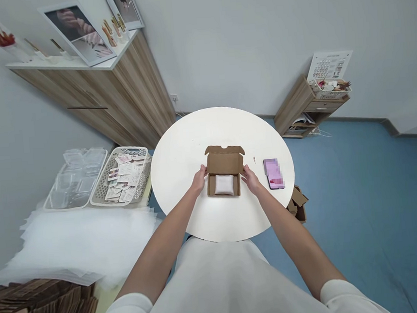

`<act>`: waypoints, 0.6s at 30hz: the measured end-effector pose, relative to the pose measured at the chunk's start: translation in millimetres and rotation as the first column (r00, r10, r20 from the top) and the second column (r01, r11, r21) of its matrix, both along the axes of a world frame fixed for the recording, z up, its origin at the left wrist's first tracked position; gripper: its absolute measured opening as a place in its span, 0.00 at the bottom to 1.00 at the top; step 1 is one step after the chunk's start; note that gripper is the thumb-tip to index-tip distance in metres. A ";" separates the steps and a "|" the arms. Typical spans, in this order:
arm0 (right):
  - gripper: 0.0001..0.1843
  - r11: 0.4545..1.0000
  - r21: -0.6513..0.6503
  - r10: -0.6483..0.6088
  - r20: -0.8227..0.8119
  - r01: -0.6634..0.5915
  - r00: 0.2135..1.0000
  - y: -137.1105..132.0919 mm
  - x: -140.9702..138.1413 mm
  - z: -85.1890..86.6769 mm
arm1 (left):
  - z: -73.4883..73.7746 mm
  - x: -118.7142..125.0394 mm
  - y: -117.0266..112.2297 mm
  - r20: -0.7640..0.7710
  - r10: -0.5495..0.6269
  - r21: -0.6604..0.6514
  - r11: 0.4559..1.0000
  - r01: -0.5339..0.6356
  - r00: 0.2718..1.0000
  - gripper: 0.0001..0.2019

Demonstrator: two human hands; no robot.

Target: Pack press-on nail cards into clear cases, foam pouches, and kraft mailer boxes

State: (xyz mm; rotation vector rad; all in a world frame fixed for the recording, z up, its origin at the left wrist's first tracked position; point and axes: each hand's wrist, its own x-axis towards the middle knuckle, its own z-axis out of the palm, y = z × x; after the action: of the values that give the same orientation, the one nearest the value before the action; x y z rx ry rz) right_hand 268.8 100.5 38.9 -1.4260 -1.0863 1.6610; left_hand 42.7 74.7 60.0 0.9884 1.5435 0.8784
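Observation:
A small brown cardboard box stands on the round white table, its lid raised at the back. Inside lies a flat white packet, which fills much of the bottom. My left hand is at the box's left side, fingers closed on the edge near the lid hinge. On the opposite side my right hand grips the right edge at about the same height. Parts of the fingertips are hidden against the cardboard. A phone with a pinkish screen lies to the right of my right hand.
At left, a white basket of cards stands beside a bin of clear plastic boxes. White foam sheets and flattened cardboard lie nearer. A carton of cardboard pieces sits on the floor right of the table.

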 end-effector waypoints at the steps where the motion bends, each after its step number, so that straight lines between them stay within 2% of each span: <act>1: 0.27 1.000 0.020 0.013 0.004 -0.013 1.000 -0.9 1.0 0.4 | 1.3 -1.1 -1.2 0.003 -0.018 0.002 1.000 0.018 1.000 0.31; 3: 0.27 0.999 0.038 0.026 0.040 -0.028 0.999 -4.4 3.6 -0.7 | 1.5 -3.5 -5.3 0.007 -0.034 -0.007 0.999 0.034 0.999 0.31; 7: 0.31 1.000 0.005 0.007 0.109 -0.007 0.994 -13.2 9.2 -5.6 | -3.7 -9.8 -14.2 0.015 0.007 -0.064 0.998 -0.006 1.000 0.34; 13: 0.33 0.997 -0.045 0.067 -0.004 -0.067 0.998 -20.7 12.7 -1.7 | -5.9 -17.7 -16.7 0.058 -0.089 -0.140 0.985 0.096 0.994 0.38; 18: 0.34 0.995 -0.088 0.057 0.031 -0.054 0.998 -23.4 13.9 6.6 | -0.6 -18.0 -17.3 0.102 -0.066 -0.168 0.982 0.083 0.993 0.36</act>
State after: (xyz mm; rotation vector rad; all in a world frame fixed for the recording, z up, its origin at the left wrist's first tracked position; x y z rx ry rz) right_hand 282.7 77.2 45.6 -1.4962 -1.0929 1.7480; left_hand 24.7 57.5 59.4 0.8612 1.4649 0.7171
